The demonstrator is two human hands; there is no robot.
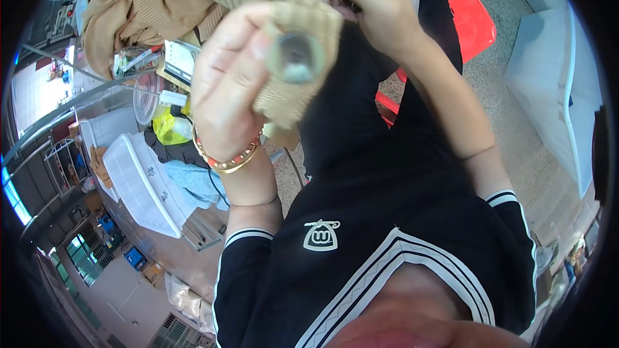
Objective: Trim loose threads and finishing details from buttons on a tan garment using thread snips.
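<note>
At the far left, a white plastic tray [138, 183] lies tilted beside a pale blue cloth [193, 180], with a yellow bag [169, 127] just above them. Over these hangs a heap of tan knitwear [138, 9]. Your left hand [229, 80], wearing a gold and coral bracelet [227, 160], has its fingers curled shut around the end of a beige ribbed knit piece [300, 100], which is stretched over a round grey-green tool tip [295, 58] poking out at the cuff. The knit runs up and left in fine straight ribs, held close before your chest. Your right hand [374, 3] pinches the upper edge of the same knit, fingers closed. Behind it sits a red plastic chair [471, 19].
</note>
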